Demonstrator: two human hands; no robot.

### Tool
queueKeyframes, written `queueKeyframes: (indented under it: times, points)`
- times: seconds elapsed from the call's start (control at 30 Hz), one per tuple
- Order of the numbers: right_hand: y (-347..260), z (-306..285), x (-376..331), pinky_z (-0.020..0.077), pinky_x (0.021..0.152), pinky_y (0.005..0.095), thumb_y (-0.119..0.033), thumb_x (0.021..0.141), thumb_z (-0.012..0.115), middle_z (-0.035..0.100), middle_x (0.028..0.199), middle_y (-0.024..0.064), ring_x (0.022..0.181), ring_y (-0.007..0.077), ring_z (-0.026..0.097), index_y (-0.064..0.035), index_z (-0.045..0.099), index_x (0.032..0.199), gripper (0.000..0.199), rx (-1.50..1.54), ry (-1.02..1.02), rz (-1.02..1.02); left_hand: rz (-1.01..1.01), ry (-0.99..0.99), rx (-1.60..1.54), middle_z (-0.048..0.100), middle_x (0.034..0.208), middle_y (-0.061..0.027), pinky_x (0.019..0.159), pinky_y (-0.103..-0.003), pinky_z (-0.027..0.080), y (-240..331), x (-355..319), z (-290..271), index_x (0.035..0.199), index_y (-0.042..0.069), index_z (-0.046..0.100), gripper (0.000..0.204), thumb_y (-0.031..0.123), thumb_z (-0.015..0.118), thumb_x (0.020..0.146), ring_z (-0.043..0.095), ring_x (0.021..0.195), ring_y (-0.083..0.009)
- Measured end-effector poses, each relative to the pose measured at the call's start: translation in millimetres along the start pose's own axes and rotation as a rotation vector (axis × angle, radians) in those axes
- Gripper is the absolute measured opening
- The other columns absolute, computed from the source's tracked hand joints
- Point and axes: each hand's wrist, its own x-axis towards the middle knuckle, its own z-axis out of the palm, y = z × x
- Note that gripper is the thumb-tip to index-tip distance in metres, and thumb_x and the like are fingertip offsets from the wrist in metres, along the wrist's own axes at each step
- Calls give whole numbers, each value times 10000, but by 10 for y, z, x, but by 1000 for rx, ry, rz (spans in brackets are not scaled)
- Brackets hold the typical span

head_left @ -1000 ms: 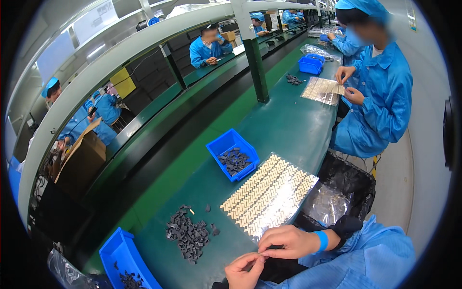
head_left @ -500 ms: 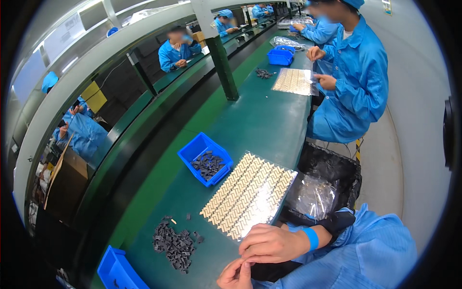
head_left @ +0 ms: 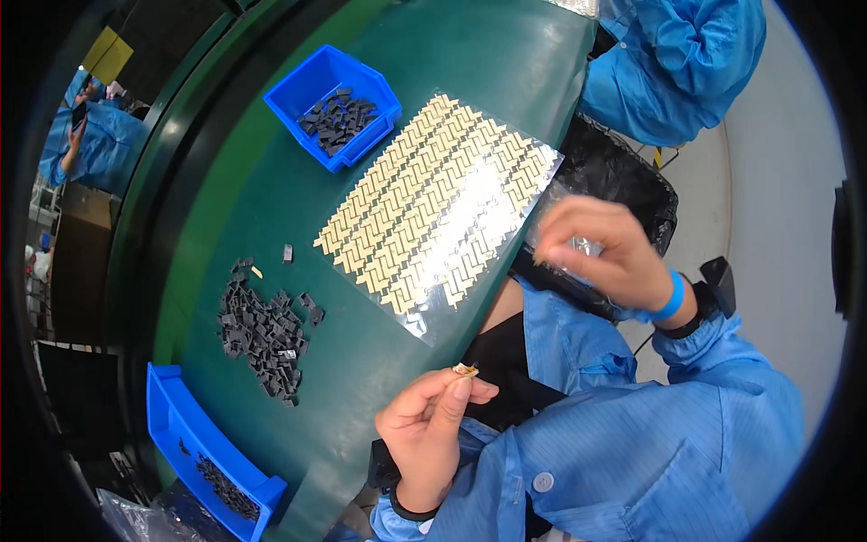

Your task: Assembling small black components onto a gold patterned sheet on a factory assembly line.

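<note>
The left hand (head_left: 429, 425) pinches a small tan part (head_left: 466, 369) at its fingertips. The blurred right hand (head_left: 601, 253), fingers curled, hovers beside a clear sheet of tan stickers (head_left: 433, 199) on the green table (head_left: 352, 361).

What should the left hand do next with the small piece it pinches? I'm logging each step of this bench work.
Probably carry it to the blue bin of dark parts: the left hand pinches a small tan-tipped piece off the table, and the right hand is raised beside the sticker sheet.
</note>
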Motion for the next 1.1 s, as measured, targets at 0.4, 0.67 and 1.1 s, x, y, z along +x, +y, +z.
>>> queueKeyframes:
  times: [0.4,0.67,1.1]
  points:
    - [-286,491,-64,470,677,294,-98,758,701,578,893,105,804,220,582,-9,650,909,183,259,-65,-97,40,90,-104,645,774,-163,637,-309,548,-27,-12,120,938,-81,612,148,49,581,874,641,669,-210]
    - [-357,634,-44,461,675,307,-118,831,616,552,864,104,789,230,576,-1,627,858,120,361,-56,-127,69,194,60,648,851,-154,690,-270,516,-65,-32,154,930,-104,627,146,4,587,839,628,717,-186]
    - [-291,656,95,423,692,312,-169,884,585,538,842,81,794,214,546,11,590,834,187,511,-321,-126,184,203,174,607,978,-144,744,-272,501,-12,-81,20,945,-113,618,161,19,576,865,587,816,-178]
